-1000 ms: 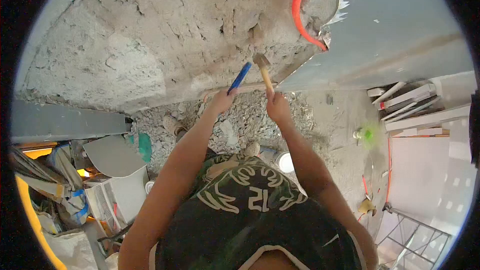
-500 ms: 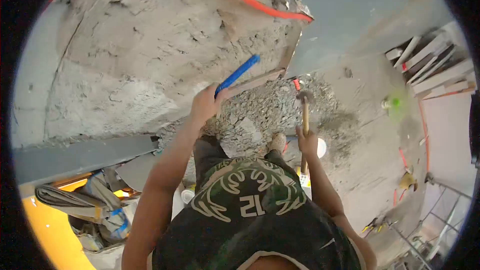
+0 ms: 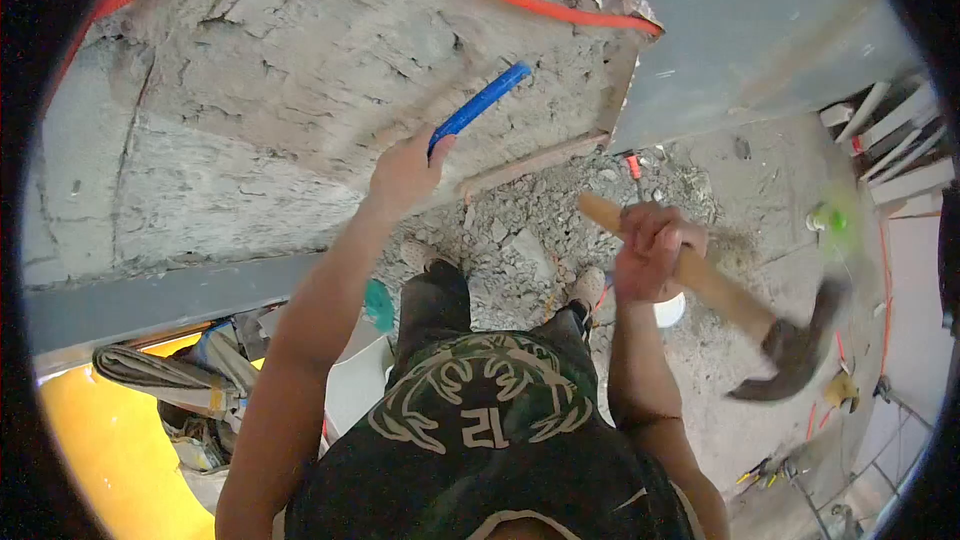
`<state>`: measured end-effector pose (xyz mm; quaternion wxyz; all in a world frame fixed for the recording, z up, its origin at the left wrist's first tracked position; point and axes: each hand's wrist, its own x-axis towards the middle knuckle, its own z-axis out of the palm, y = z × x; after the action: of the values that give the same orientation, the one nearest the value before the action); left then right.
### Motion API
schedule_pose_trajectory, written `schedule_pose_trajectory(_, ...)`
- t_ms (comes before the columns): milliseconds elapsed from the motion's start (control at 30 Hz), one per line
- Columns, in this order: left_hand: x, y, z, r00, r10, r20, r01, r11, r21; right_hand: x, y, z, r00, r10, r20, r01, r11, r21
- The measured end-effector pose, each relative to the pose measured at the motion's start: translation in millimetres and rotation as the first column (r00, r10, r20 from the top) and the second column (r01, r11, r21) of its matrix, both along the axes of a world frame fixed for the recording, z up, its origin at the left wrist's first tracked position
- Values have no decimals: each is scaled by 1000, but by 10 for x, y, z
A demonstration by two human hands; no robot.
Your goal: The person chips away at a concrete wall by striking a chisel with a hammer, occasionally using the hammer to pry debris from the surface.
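Blue, slim and slightly bent, a pipe-like piece (image 3: 482, 104) angles up and right across the rough wall (image 3: 330, 50). My left hand (image 3: 408, 172) is closed round its lower end. On the right, my right hand (image 3: 655, 248) grips the wooden handle of a hammer (image 3: 735, 290). The hammer's dark metal head is at the lower right, slightly blurred, well away from the wall. The handle's butt end sticks out to the left of my fist.
Broken rubble (image 3: 515, 230) covers the floor around my feet. An orange corrugated hose (image 3: 540, 8) crosses the wall top. Stacked boards (image 3: 905, 135) stand at right, a white round thing (image 3: 670, 311) near my right forearm, rolled material (image 3: 150, 375) at lower left.
My right hand and the hammer have come up nearer the camera, the head swinging to the lower right. My left hand still holds the blue piece, which appears slightly higher in view.
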<state>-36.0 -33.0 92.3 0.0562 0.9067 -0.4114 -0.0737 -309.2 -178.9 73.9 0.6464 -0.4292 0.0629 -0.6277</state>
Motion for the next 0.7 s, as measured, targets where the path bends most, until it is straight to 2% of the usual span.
schedule_pose_trajectory(33, 8, 2, -24, 1000, 4, -5, -4, 1000, -12, 166, 81, -26, 1000, 5, 9, -5, 1000, 1)
schedule_pose_trajectory(100, 3, -5, -19, 1000, 12, 1, -12, 1000, -23, 613, 258, -262, 981, -45, 187, 29, 996, 86)
schedule_pose_trajectory(133, -20, -18, 13, 1000, 9, -3, -9, 1000, -28, 831, 244, -653, 974, -218, -62, 204, 963, -174)
schedule_pose_trajectory(167, -31, -22, 40, 1000, 5, -8, -6, 1000, -31, 1032, 257, -1077, 866, -432, -253, 289, 844, -452)
schedule_pose_trajectory(200, -31, -10, 60, 1000, 8, -4, -8, 1000, -27, 1199, 388, -1274, 805, -153, -574, 49, 980, -193)
schedule_pose_trajectory(233, -26, -14, 73, 1000, 11, -26, -12, 1000, -24, 1320, 496, -1342, 623, 187, -760, -123, 982, 141)
schedule_pose_trajectory(267, -16, -37, 83, 999, 10, -46, -11, 1000, -25, 1319, 507, -1422, 627, 182, -757, -121, 983, 137)
schedule_pose_trajectory(333, 42, -68, 66, 999, 11, -40, -13, 999, -52, 1298, 485, -1369, 699, 142, -701, 0, 980, 199)
schedule_pose_trajectory(400, 10, 13, 33, 998, 8, -59, -11, 999, -51, 1002, 337, -1165, 618, 52, -784, 57, 992, 110)
schedule_pose_trajectory(467, 27, -17, 31, 998, 1, -66, -5, 998, -65, 692, 226, -787, 700, 14, -714, 136, 979, 153)
schedule_pose_trajectory(500, 38, -19, 19, 998, 3, -67, -8, 998, -66, 602, 136, -619, 865, -117, -489, 165, 985, 58)
schedule_pose_trajectory(533, 42, -11, -9, 999, -1, -54, -4, 996, -84, 539, 63, -473, 953, -215, -215, 215, 976, -25)
schedule_pose_trajectory(567, 29, 5, -37, 999, -5, -42, 1, 995, -100, 497, 16, -325, 953, -209, -221, 208, 978, -25)
schedule_pose_trajectory(600, 7, 3, -35, 999, 0, -44, -4, 995, -99, 472, -25, -188, 993, -90, 74, 88, 996, 32)
schedule_pose_trajectory(633, -9, -11, -24, 999, 18, -46, -21, 997, -70, 472, -46, -125, 928, 22, 371, -44, 998, 50)
schedule_pose_trajectory(667, -14, -30, -1, 998, 36, -43, -38, 998, -43, 587, 11, -112, 920, -27, 391, -7, 996, 87)
schedule_pose_trajectory(700, -11, -35, 24, 999, 40, -37, -41, 998, -44, 823, 130, -365, 982, -84, 167, 60, 988, 145)
